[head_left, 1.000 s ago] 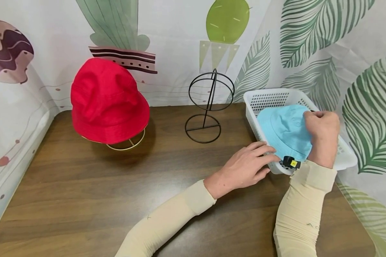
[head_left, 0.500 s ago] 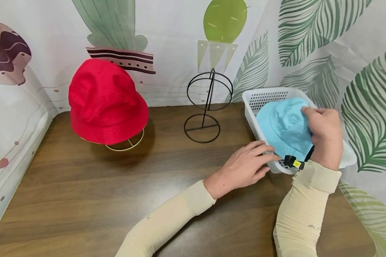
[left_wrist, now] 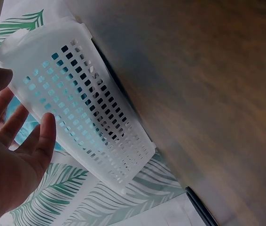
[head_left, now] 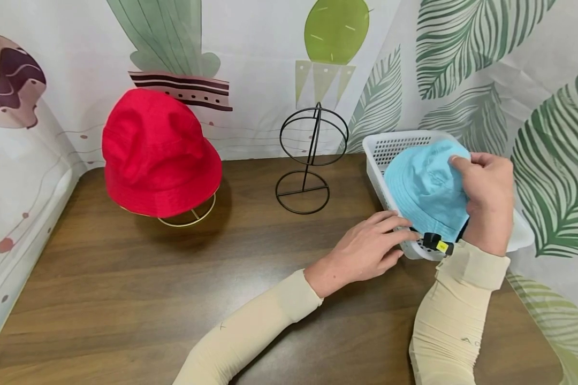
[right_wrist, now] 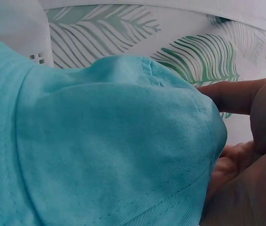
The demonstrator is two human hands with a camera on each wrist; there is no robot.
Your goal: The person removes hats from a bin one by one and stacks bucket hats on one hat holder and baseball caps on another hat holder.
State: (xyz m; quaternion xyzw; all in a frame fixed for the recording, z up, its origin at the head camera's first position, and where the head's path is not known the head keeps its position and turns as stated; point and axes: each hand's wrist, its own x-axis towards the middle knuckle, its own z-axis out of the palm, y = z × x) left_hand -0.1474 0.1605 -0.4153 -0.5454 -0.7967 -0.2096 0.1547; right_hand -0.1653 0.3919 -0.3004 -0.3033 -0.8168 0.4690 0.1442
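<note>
Your right hand [head_left: 488, 187] pinches blue hat [head_left: 426, 184] by its crown, in basket [head_left: 377, 174] at right; left hand [head_left: 366, 248] relaxed at near-left rim. Pulling sideways could snag brim, drag basket.

Near the back left corner of the surface [head_left: 149, 299], first hat [head_left: 159, 155] on left stand [head_left: 203, 216]; by the back edge, between hat and basket [head_left: 378, 179], middle stand [head_left: 302, 190]; at the back right corner, basket with second hat [head_left: 424, 187] partly in it.
</note>
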